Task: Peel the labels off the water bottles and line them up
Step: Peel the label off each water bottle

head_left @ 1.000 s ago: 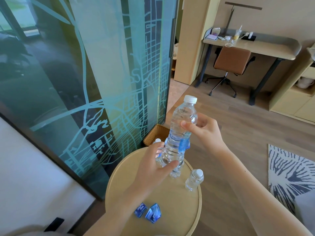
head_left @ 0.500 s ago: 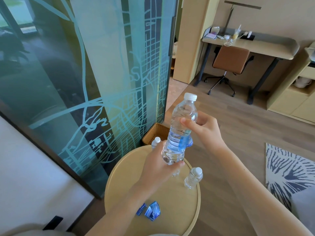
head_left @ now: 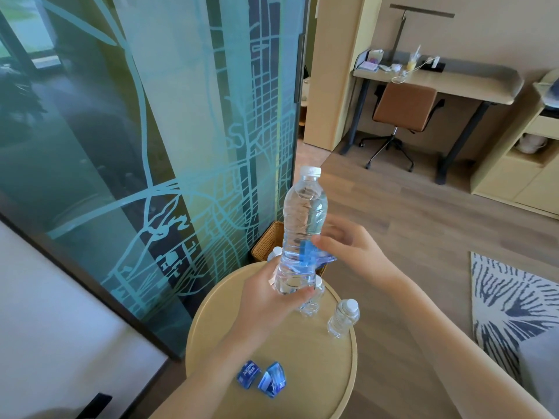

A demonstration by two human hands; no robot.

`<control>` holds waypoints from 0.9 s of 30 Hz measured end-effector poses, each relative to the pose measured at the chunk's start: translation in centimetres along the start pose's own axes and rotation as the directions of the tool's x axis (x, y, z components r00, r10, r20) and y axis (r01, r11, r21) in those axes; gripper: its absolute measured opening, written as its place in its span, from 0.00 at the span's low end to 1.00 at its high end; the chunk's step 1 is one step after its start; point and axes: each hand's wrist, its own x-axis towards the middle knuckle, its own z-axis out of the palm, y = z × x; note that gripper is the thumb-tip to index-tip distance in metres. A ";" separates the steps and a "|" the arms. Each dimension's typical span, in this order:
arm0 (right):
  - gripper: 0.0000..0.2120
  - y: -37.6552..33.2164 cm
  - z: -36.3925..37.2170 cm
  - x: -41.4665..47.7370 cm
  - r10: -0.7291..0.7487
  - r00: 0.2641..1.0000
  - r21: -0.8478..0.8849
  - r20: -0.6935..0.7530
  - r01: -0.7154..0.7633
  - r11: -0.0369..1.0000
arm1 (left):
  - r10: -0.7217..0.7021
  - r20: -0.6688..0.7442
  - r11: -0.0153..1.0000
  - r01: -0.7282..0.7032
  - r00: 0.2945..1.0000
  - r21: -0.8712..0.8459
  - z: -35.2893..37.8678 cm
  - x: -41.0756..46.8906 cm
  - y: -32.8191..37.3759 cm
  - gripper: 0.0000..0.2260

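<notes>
Left grip: my left grip [head_left: 272, 294] is wrapped round the base of the bottle [head_left: 305, 213] and holds it in the air above the round desk [head_left: 317, 355].
Right grip: my right grip [head_left: 354, 252] is at the bottle's right side. It is smeared by motion, but as far as I can judge the thumb and fingers pinch a loose flap of the label [head_left: 316, 257].
Bottle axis: close to upright, white cap on top, leaning a little to the right.
Label position: low on the body, just above the left grip, with the blue flap sticking out to the right.
Deciding relation: the label lies between my two grips, and the right one is on it. I reckon the pull should run rightward, across the long axis, while the left grip stops the bottle turning.
On the desk: two peeled labels [head_left: 261, 378] lie near the front edge. One bare bottle [head_left: 343, 318] stands at the right and another [head_left: 311, 303] stands just behind my left grip.
Progress: this bottle is not yet stripped or set in line.
</notes>
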 end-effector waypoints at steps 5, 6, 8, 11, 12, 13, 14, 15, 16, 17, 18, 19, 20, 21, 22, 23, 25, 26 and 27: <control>0.04 0.7 -0.1 -0.7 -0.066 0.990 -0.230 -0.123 0.036 0.973 | -0.005 0.004 1.000 0.005 1.000 0.020 -0.4 -0.1 -0.3 0.17; 0.03 0.7 -0.1 -0.8 -0.080 0.986 -0.260 -0.143 0.040 0.965 | -0.009 0.002 1.000 0.009 1.000 0.029 -0.5 -0.1 -0.4 0.17; 0.07 0.7 0.1 -1.0 -0.131 0.976 -0.321 -0.173 0.070 0.945 | -0.012 -0.001 0.999 0.012 1.000 0.040 -0.5 0.0 -0.5 0.16; 0.15 0.6 0.3 -1.2 -0.211 0.958 -0.404 -0.196 0.117 0.907 | -0.024 -0.008 0.999 0.025 1.000 0.043 -0.4 0.1 -0.5 0.15; 0.15 0.6 0.4 -1.3 -0.225 0.952 -0.423 -0.207 0.121 0.898 | -0.024 -0.015 0.999 0.025 1.000 0.048 -0.4 0.2 -0.5 0.14; 0.14 0.7 0.5 -1.3 -0.235 0.947 -0.440 -0.217 0.120 0.890 | -0.021 -0.024 0.998 0.022 0.999 0.052 -0.3 0.2 -0.5 0.14; 0.13 0.7 0.5 -1.3 -0.244 0.943 -0.453 -0.227 0.119 0.884 | -0.019 -0.031 0.998 0.020 0.999 0.058 -0.3 0.3 -0.4 0.13; 0.12 0.7 0.6 -1.3 -0.252 0.939 -0.459 -0.232 0.123 0.880 | -0.019 -0.036 0.998 0.021 0.999 0.061 -0.2 0.4 -0.4 0.13; 0.10 0.7 0.7 -1.4 -0.263 0.937 -0.460 -0.231 0.133 0.878 | -0.019 -0.035 0.998 0.021 0.999 0.060 -0.2 0.4 -0.4 0.13; 0.08 0.7 0.8 -1.4 -0.276 0.934 -0.458 -0.226 0.148 0.877 | -0.017 -0.032 0.998 0.018 0.999 0.056 -0.2 0.5 -0.4 0.14; 0.07 0.8 0.8 -1.4 -0.285 0.933 -0.454 -0.219 0.161 0.876 | -0.012 -0.030 0.998 0.014 0.999 0.054 -0.2 0.6 -0.4 0.14; 0.07 0.8 0.8 -1.5 -0.288 0.933 -0.449 -0.215 0.167 0.878 | -0.007 -0.031 0.998 0.009 1.000 0.054 -0.2 0.6 -0.5 0.14; 0.06 0.8 0.9 -1.5 -0.288 0.933 -0.447 -0.215 0.168 0.878 | -0.004 -0.033 0.998 0.006 0.999 0.058 -0.2 0.6 -0.5 0.15; 0.06 0.9 0.9 -1.6 -0.292 0.932 -0.451 -0.216 0.170 0.876 | -0.003 -0.037 0.998 0.006 0.999 0.062 -0.2 0.6 -0.5 0.15; 0.07 0.9 1.0 -1.6 -0.302 0.928 -0.461 -0.217 0.175 0.870 | -0.006 -0.044 0.998 0.008 0.999 0.064 -0.1 0.6 -0.5 0.14; 0.07 1.0 1.1 -1.6 -0.313 0.924 -0.474 -0.219 0.180 0.862 | -0.010 -0.050 0.998 0.013 0.999 0.062 -0.1 0.6 -0.5 0.14; 0.09 1.0 1.3 -1.7 -0.331 0.918 -0.495 -0.217 0.189 0.848 | -0.017 -0.060 0.998 0.020 0.998 0.060 0.0 0.6 -0.6 0.13; 0.09 1.0 1.4 -1.8 -0.340 0.917 -0.503 -0.211 0.196 0.842 | -0.016 -0.067 0.998 0.021 0.998 0.063 0.0 0.6 -0.7 0.13; 0.09 1.0 1.4 -1.8 -0.347 0.916 -0.513 -0.202 0.203 0.834 | -0.015 -0.071 0.998 0.020 0.997 0.067 0.1 0.6 -0.7 0.13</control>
